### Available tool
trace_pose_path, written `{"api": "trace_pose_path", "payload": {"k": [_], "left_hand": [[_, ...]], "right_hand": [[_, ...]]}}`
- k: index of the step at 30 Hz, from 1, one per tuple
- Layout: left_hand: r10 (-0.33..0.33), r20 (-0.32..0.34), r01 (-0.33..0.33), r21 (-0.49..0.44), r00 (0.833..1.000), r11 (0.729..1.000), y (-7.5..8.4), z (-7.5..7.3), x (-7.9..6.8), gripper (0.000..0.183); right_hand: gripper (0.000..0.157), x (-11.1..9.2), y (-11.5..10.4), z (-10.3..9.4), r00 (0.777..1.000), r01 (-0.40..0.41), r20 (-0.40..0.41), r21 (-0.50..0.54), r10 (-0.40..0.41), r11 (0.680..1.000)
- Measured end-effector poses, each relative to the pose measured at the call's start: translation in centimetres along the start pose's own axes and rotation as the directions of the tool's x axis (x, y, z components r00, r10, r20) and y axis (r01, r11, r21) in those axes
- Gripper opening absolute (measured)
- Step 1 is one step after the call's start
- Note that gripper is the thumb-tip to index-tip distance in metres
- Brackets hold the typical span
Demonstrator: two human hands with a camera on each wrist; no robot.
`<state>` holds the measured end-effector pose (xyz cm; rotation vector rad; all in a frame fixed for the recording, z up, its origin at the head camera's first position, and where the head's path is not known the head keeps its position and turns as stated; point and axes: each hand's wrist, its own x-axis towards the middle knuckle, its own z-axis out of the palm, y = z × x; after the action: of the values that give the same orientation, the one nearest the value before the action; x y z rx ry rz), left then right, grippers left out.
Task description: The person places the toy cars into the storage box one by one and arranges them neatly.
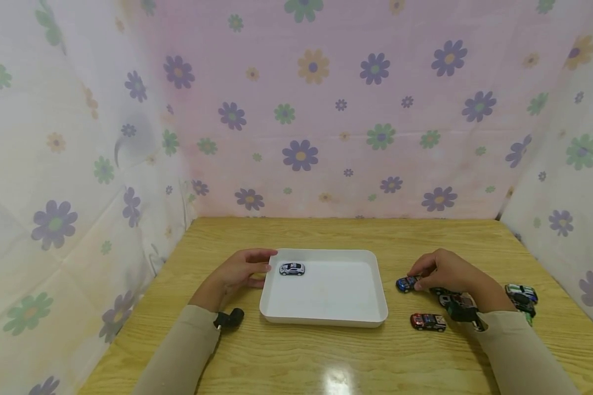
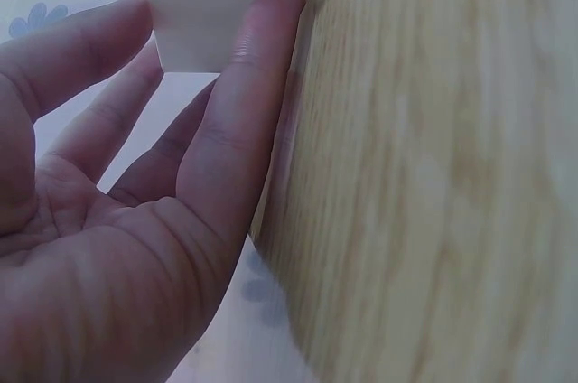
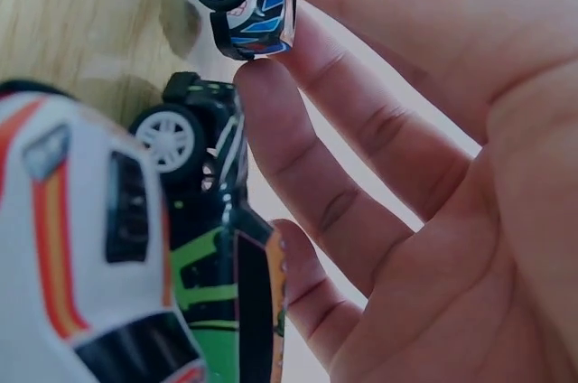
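Note:
My right hand (image 1: 449,271) pinches a blue toy car (image 1: 406,283) between thumb and fingers, close over the table right of the white tray (image 1: 326,322). In the right wrist view, the end of that blue car (image 3: 262,26) shows at the fingertips, its rest hidden behind the hand. My left hand (image 1: 242,269) is at the tray's left side, its fairly straight fingers touching the outer wall and rim. In the left wrist view, the fingertips (image 2: 271,22) lie against the tray's corner. Inside the tray, a white-and-black toy car (image 1: 292,269) stands near the upper left.
A red-and-black toy car (image 1: 428,322) sits in front of the right hand. Beneath that wrist are more cars, including a white one with orange stripes (image 3: 81,220) and a green-and-black one (image 3: 212,266). Several cars (image 1: 521,293) cluster farther right. Flowered cloth (image 1: 326,109) encloses the table.

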<state>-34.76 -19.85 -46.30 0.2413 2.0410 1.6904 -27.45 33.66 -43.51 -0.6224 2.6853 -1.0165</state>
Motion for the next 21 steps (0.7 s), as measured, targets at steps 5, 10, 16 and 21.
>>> {"api": "trace_pose_path", "payload": {"k": [5,10,16,21], "left_hand": [[-0.002,-0.006,0.002,0.005,1.0,1.0,0.0,0.0,0.0,0.046],[0.002,0.0,-0.002,0.004,1.0,1.0,0.0,0.0,-0.1,0.047],[0.002,0.001,-0.002,0.006,1.0,1.0,-0.1,-0.1,-0.1,0.046],[-0.002,0.001,0.002,0.001,1.0,1.0,-0.1,-0.1,0.0,0.045]], "right_hand": [[0.021,0.0,-0.5,-0.1,1.0,0.001,-0.005,-0.005,-0.001,1.0],[0.02,-0.1,-1.0,-0.2,1.0,0.001,-0.014,-0.031,-0.002,1.0],[0.019,-0.1,-1.8,-0.3,0.999,0.023,-0.023,-0.07,-0.025,0.997],[0.019,-0.1,-2.4,-0.3,0.998,0.046,-0.033,-0.092,-0.049,0.995]]}}
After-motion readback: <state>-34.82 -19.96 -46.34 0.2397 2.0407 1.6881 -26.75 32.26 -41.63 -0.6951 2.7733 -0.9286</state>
